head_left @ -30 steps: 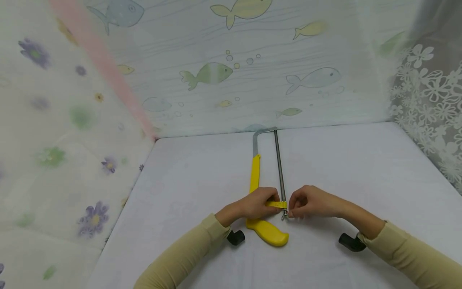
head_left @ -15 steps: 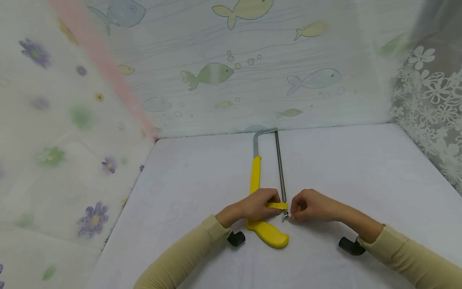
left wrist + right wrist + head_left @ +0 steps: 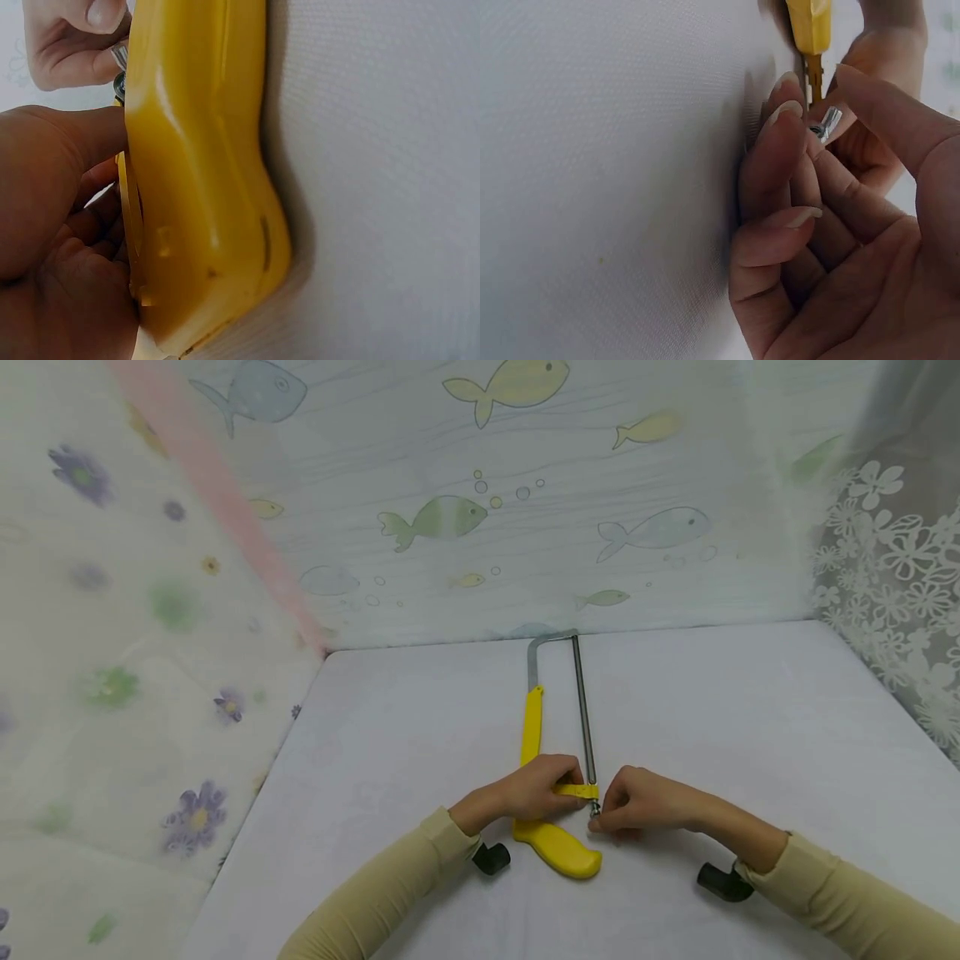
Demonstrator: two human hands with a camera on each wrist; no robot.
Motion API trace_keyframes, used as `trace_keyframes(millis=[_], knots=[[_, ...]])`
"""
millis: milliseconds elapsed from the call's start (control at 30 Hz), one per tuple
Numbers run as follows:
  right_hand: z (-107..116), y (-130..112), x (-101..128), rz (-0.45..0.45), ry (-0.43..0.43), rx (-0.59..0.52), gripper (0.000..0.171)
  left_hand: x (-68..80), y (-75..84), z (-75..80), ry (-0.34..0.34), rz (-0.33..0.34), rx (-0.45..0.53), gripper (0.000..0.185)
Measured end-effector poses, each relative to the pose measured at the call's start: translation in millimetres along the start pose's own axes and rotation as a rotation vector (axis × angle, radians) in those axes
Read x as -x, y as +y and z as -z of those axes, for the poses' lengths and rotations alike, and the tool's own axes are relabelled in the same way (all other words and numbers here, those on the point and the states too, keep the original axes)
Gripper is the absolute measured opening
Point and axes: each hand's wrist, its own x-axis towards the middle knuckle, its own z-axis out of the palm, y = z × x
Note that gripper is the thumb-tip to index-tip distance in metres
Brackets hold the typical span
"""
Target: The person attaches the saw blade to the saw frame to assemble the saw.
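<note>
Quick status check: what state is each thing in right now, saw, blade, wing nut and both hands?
Hacksaw: lying flat on the table, handle nearest the person.
Blade: mounted in the frame, straight.
Wing nut: on the blade's near end, pinched.
Left hand: grips the yellow frame.
Right hand: pinches the wing nut.

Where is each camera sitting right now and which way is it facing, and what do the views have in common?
Head: worn on the head, looking forward and down at the table; both sleeved forearms show, left hand and right hand meeting at the yellow hacksaw.
Left wrist: close beside the saw's handle, with the left hand's palm and fingers at the frame's left.
Right wrist: low over the cloth; right fingers pinch the metal wing nut.
Shared: both wrist views show the nut and the other hand.
</note>
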Motion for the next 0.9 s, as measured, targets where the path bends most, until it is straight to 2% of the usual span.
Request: trace_keyframes(millis=[300, 900], knots=[[-3.7, -0.6, -2.1, -0.060, 0.033, -0.056, 0.037, 0.7, 0.8, 1.0, -0.002, -0.013, -0.002, 0.014], [-2.1, 3.0, 1.2, -0.058, 0.013, -0.090, 0.033, 1.3, 3.5, 0.1, -0.008, 0.008, -0.023, 0.014]])
